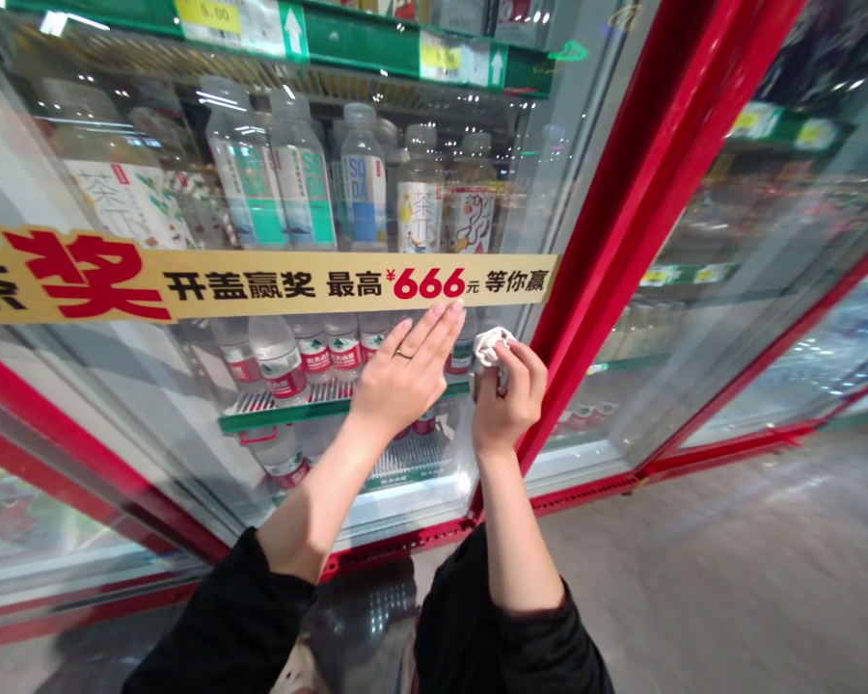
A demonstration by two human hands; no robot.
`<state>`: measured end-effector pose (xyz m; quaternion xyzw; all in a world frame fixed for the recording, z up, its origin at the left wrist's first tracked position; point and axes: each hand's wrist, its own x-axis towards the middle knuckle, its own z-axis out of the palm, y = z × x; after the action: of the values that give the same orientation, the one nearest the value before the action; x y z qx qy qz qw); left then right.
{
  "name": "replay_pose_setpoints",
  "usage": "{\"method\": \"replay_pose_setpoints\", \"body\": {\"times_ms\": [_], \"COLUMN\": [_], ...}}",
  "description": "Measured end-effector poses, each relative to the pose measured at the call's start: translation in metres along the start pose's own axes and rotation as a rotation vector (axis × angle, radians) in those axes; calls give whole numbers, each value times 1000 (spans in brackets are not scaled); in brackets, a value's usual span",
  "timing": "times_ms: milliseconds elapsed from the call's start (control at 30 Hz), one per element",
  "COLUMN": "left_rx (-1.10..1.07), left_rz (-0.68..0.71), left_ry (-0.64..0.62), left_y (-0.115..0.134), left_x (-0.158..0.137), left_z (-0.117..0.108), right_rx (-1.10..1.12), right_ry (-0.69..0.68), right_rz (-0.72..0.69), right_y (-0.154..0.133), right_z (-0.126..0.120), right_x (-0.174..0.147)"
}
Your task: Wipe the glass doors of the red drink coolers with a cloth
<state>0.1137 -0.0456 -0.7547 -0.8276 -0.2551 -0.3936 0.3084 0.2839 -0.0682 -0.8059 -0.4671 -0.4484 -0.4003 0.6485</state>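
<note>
My left hand (410, 369) lies flat, fingers stretched out, with the fingertips at the lower edge of a yellow banner strip (260, 285) across the glass door. A ring sits on one finger. The strip carries black and red Chinese characters and "666". Close beside it, below the strip's right end, my right hand (510, 400) is closed on a crumpled white cloth or tissue (493, 345). That wad is at the glass, near the red door frame (593, 260); whether it touches cannot be made out.
Behind the glass, soda bottles (304, 183) and tea bottles (420, 207) stand on a shelf, with red-labelled water bottles (279, 361) below. Green price rails (347, 43) edge the shelves. More glass-fronted coolers (643, 337) extend to the right. Grey floor (730, 569) lies at the lower right.
</note>
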Motion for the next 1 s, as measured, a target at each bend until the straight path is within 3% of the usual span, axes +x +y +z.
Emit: {"method": "replay_pose_setpoints", "body": {"times_ms": [233, 433, 567, 767, 1000], "left_rx": [-8, 2, 34, 100, 109], "left_rz": [-2, 5, 24, 73, 101], "left_ry": [-11, -1, 1, 41, -35], "left_y": [0, 1, 0, -2, -15], "left_x": [0, 0, -1, -3, -34], "left_z": [-1, -2, -2, -2, -19], "right_rx": [-133, 22, 86, 44, 86], "right_ry": [121, 61, 129, 158, 107], "right_rz": [55, 9, -30, 27, -81], "right_y": [7, -15, -19, -22, -38], "right_z": [2, 6, 17, 17, 25], "right_x": [8, -5, 2, -5, -18]}}
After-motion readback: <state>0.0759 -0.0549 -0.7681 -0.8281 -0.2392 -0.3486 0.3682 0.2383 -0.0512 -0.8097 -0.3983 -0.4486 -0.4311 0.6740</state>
